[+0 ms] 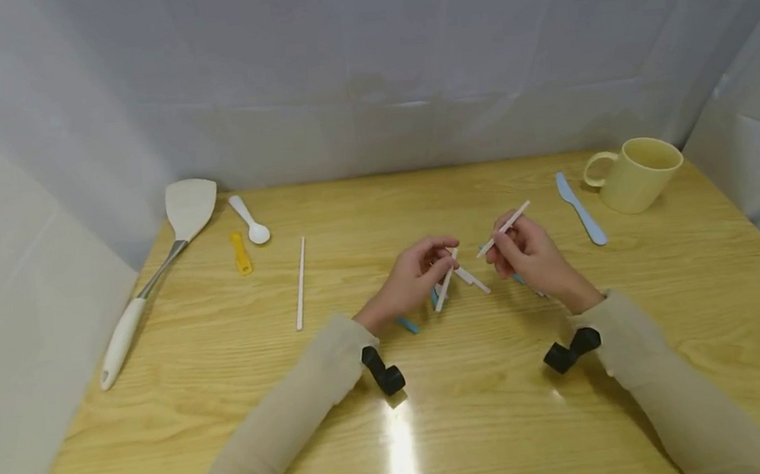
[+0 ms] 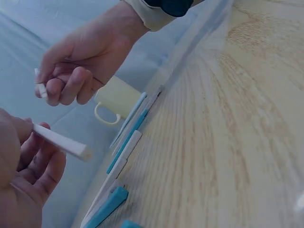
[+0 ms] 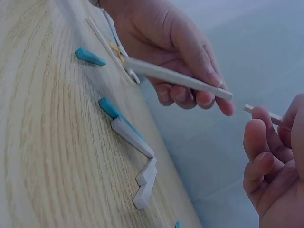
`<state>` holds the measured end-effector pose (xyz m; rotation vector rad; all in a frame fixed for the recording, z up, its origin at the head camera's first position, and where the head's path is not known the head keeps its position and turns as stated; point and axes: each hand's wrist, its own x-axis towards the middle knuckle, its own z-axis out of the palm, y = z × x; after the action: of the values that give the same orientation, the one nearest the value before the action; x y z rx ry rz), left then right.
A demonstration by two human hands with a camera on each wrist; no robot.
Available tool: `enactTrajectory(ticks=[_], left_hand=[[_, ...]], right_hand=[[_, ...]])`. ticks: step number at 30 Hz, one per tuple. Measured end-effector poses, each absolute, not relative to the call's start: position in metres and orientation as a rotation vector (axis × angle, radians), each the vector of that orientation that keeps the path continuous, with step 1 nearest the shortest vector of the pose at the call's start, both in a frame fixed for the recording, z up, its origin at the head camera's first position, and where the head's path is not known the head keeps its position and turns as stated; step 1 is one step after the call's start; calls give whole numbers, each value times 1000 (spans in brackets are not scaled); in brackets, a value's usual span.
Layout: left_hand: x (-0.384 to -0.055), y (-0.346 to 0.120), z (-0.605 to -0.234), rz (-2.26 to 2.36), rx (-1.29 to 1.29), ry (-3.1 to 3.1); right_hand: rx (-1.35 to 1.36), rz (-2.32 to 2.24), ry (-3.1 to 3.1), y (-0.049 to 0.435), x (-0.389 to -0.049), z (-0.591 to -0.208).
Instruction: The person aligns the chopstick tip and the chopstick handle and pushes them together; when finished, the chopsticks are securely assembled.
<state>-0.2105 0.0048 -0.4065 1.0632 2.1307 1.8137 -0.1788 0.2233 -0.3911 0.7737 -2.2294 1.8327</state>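
My left hand (image 1: 414, 273) pinches a short white chopstick piece (image 3: 171, 77) between thumb and fingers, its thicker square end pointing down toward me. Opposite it, my right hand (image 1: 531, 254) pinches a second, thinner white chopstick piece (image 1: 515, 216), tilted up to the right. Both are held above the table, and the two pieces stand apart with their near ends facing in the right wrist view. Beneath the hands lie several loose pieces: a blue one (image 3: 90, 56), another blue one (image 3: 109, 107) against a white piece (image 3: 133, 134), and a white pair (image 3: 146, 190). The hands partly hide these in the head view.
Along the left lie a white spatula (image 1: 191, 205), a white spoon (image 1: 258, 233), a small yellow piece (image 1: 240, 253) and a long pale stick (image 1: 300, 283). At the right are a light blue knife (image 1: 580, 208) and a yellow mug (image 1: 636, 180). Curtains border the wooden table (image 1: 481, 433).
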Motion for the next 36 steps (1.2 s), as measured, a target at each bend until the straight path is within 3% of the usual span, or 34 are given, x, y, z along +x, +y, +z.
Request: enactTrajectory(ticks=[22, 36], left_hand=[[-203, 7, -412, 1740, 1128, 2323], [-200, 12, -415, 1719, 1336, 2394]], right_hand=[[578, 1717, -2302, 210, -173, -386], [700, 1804, -2279, 215, -175, -388]])
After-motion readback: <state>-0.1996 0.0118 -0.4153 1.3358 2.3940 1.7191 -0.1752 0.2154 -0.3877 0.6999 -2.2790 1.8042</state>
